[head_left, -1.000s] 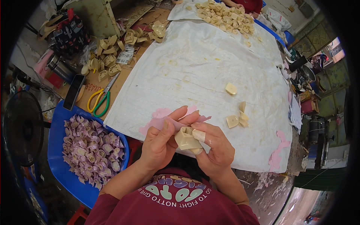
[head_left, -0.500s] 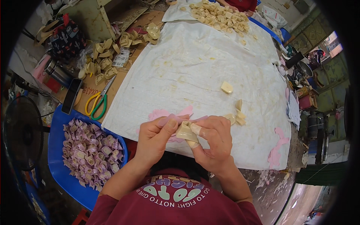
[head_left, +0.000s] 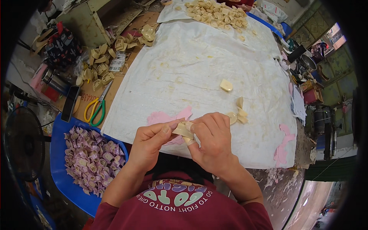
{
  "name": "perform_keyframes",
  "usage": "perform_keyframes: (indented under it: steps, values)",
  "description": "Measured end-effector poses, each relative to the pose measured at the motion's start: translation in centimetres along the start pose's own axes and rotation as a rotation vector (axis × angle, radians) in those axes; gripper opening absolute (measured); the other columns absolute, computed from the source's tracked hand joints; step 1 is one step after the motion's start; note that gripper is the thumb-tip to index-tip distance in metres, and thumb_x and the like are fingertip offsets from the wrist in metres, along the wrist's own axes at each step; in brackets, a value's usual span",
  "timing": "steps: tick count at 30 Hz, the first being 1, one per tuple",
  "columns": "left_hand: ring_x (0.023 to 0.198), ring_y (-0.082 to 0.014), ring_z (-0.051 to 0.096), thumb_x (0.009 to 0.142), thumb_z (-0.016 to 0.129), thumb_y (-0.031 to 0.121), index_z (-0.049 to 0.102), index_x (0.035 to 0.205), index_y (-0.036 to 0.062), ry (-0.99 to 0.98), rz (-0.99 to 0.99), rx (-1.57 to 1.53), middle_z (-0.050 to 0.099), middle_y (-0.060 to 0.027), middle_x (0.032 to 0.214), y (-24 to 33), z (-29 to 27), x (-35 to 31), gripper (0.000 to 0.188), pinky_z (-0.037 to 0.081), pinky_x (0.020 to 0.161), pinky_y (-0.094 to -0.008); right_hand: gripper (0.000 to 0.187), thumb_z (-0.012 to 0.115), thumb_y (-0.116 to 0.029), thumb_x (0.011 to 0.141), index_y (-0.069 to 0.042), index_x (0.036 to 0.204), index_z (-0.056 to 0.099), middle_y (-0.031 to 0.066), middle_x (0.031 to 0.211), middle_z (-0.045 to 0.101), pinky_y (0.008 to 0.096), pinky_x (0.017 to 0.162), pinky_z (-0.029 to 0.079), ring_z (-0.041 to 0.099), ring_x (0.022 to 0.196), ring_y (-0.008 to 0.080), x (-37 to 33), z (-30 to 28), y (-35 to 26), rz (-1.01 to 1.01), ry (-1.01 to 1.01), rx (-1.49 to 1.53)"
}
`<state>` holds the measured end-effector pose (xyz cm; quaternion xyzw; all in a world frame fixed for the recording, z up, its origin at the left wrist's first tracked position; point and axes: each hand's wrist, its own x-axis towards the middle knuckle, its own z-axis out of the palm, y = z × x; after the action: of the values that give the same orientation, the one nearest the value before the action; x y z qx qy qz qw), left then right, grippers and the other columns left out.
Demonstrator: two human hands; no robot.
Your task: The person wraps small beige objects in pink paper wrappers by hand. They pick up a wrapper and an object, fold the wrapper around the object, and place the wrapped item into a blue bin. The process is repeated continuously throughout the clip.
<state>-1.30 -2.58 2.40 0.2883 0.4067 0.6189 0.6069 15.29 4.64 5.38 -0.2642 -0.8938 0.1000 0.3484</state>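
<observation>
Both hands are working over the near edge of the white-covered desk, drawn closer together than a second earlier. The right hand is gripping a small cream piece between thumb and fingers; the left hand is pinching a mauve-pink strip with its thumb against the piece's left side. The strip, which was spreading loosely over the left fingers, is now lying short and close along the piece, and the piece's open hollow is no longer facing the camera so plainly. Strip and piece are apparently being pressed together rather than merely being brought near each other.

Pink scraps are lying just beyond the left hand, partly covered by it. Of the loose cream pieces to the right, one is lying alone, while another is being partly hidden behind the right hand. To the near left, a blue basin is holding many purple-patterned pieces.

The right fingers are masking much of the held piece, so how far the strip is reaching around it cannot be told. At the far edge, a co-worker's red sleeve is being cut off by the frame.
</observation>
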Motion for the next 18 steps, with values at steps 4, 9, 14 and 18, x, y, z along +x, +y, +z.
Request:
perform_keyframes:
  steps: [4, 9, 14, 18]
  values:
    - [0.11, -0.0204, 0.061, 0.099, 0.052, 0.014, 0.058, 0.124, -0.0093, -0.072, 0.022, 0.184, 0.062, -0.0169, 0.123, -0.1, -0.3, -0.3, 0.034, 0.047, 0.098, -0.0342, 0.026, 0.071, -0.004, 0.063, -0.004, 0.085, 0.057, 0.0087, 0.082, 0.057, 0.0399, 0.072, 0.036, 0.052, 0.078, 0.0279, -0.1, -0.2, 0.1, -0.017, -0.05, -0.008]
    - [0.109, -0.0191, 0.061, 0.099, 0.05, 0.008, 0.054, 0.129, -0.0077, -0.048, 0.343, 1.202, 0.064, -0.0158, 0.121, 0.2, 1.2, -0.4, 0.034, 0.046, 0.096, -0.0327, 0.02, 0.065, -0.004, 0.063, -0.004, 0.079, 0.053, 0.0113, 0.08, 0.05, 0.0408, 0.072, 0.038, 0.049, 0.079, 0.0289, -0.4, 1.2, 0.8, -0.05, -0.099, -0.028]
    - [0.104, -0.0159, 0.062, 0.095, 0.055, 0.004, 0.059, 0.123, -0.0076, -0.136, 0.026, 0.677, 0.067, -0.0121, 0.113, 0.7, -1.1, 0.7, 0.031, 0.049, 0.09, -0.0298, 0.022, 0.066, -0.004, 0.063, -0.001, 0.083, 0.056, 0.0124, 0.085, 0.055, 0.0409, 0.074, 0.039, 0.052, 0.082, 0.0303, -1.1, 1.8, 2.4, -0.062, -0.025, 0.077]
    - [0.098, -0.014, 0.064, 0.092, 0.059, 0.002, 0.063, 0.119, -0.0071, -0.115, -0.109, 0.406, 0.069, -0.012, 0.106, 1.6, -1.3, 1.6, 0.028, 0.05, 0.086, -0.0275, 0.025, 0.066, -0.002, 0.063, 0.0, 0.087, 0.058, 0.0128, 0.089, 0.057, 0.0411, 0.076, 0.04, 0.053, 0.082, 0.0304, -1.2, 1.1, 2.5, -0.109, -0.024, 0.099]
